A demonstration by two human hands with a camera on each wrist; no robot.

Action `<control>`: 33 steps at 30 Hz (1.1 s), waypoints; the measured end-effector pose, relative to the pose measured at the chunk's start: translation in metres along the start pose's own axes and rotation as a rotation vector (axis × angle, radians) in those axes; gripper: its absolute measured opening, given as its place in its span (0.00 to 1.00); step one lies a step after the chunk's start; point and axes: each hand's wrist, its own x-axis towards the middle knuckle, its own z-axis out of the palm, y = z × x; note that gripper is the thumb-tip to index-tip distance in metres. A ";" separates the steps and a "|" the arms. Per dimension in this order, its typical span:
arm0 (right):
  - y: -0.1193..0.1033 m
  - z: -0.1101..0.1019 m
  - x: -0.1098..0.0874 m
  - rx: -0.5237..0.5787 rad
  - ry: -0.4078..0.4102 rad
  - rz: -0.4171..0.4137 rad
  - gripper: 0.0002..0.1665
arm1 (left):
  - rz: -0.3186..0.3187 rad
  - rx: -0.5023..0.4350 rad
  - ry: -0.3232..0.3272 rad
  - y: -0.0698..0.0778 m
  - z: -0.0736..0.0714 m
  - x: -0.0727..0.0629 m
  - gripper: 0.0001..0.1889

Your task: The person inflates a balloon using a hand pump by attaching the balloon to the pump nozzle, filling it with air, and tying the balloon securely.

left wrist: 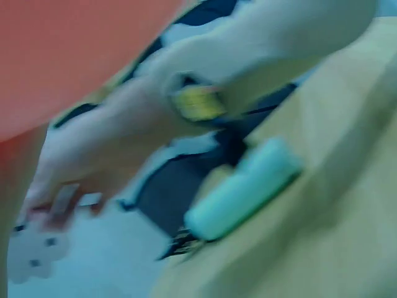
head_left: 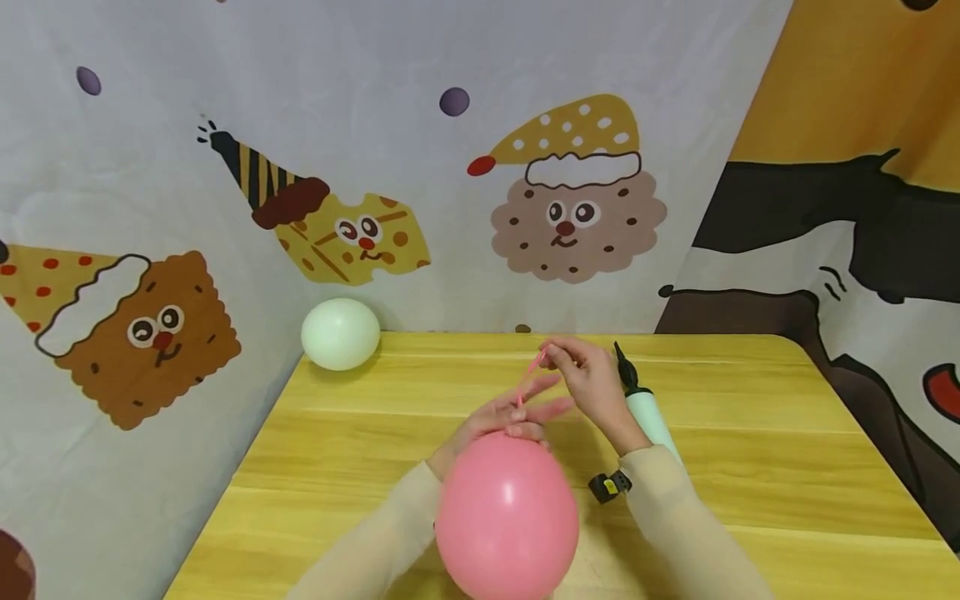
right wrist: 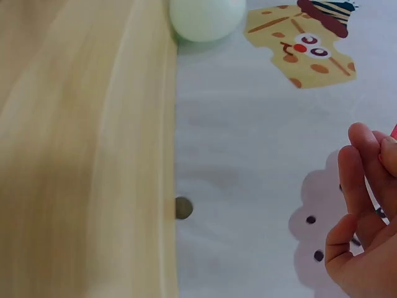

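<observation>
A round inflated pink balloon [head_left: 508, 517] sits low in the middle of the head view, in front of the person's left hand [head_left: 497, 421]. That hand grips the balloon at the base of its neck, with two fingers reaching out to the right. Above it, the right hand [head_left: 591, 382] pinches the end of the neck [head_left: 533, 365], which is drawn up into a thin strand. In the right wrist view, a sliver of pink [right wrist: 394, 132] shows at the right thumb and fingertips. The balloon covers the upper left of the left wrist view, which is blurred.
A pale green balloon [head_left: 341, 334] rests at the table's far left corner. Beside the right forearm lies a mint hand pump [head_left: 654, 421] with a black nozzle. The wooden table [head_left: 787, 467] meets a cartoon-printed cloth [head_left: 457, 250] at the back.
</observation>
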 end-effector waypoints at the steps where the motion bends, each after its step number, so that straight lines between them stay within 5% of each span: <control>1: 0.001 0.000 -0.003 -0.008 -0.008 0.005 0.13 | 0.036 -0.001 0.007 0.004 -0.004 -0.001 0.30; 5: 0.005 -0.001 -0.020 -0.062 -0.058 -0.020 0.13 | 0.181 0.042 0.057 0.020 -0.026 -0.004 0.34; 8: 0.003 -0.002 -0.034 -0.104 -0.086 -0.086 0.11 | 0.218 0.139 0.146 0.027 -0.038 -0.004 0.35; 14: -0.007 -0.007 -0.048 -0.326 -0.013 -0.374 0.10 | 0.161 0.540 0.333 0.033 -0.049 -0.001 0.21; 18: -0.019 -0.012 -0.053 -0.476 -0.001 -0.544 0.15 | 0.097 0.728 0.404 0.036 -0.050 0.002 0.18; 25: -0.038 -0.015 -0.053 -0.634 0.017 -0.712 0.18 | -0.052 1.154 0.396 0.037 -0.040 0.008 0.14; 29: -0.040 -0.012 -0.050 -0.654 0.041 -0.710 0.12 | -0.113 1.437 0.371 0.029 -0.037 0.011 0.23; 33: -0.038 -0.008 -0.050 -0.642 0.049 -0.659 0.09 | -0.098 1.821 0.330 0.019 -0.039 0.014 0.25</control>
